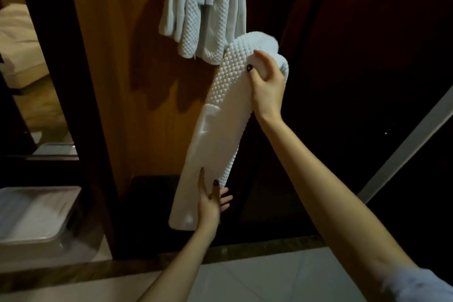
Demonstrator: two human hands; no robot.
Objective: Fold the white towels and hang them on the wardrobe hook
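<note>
A long white towel (215, 135), folded into a narrow strip with a bumpy weave, stretches diagonally in front of the wooden wardrobe panel (117, 76). My right hand (266, 86) grips its upper end, where the cloth bunches over the fingers. My left hand (212, 200) holds the lower end, thumb in front and fingers behind. Several white towels (203, 7) hang bunched at the top of the panel, just above the held towel; the hook itself is hidden by them.
A white plastic bin (49, 225) holding white cloth stands at the lower left. A bed with white linen (17, 39) shows at the far left. A dark wardrobe door (367, 44) fills the right. A pale tiled floor (269, 277) lies below.
</note>
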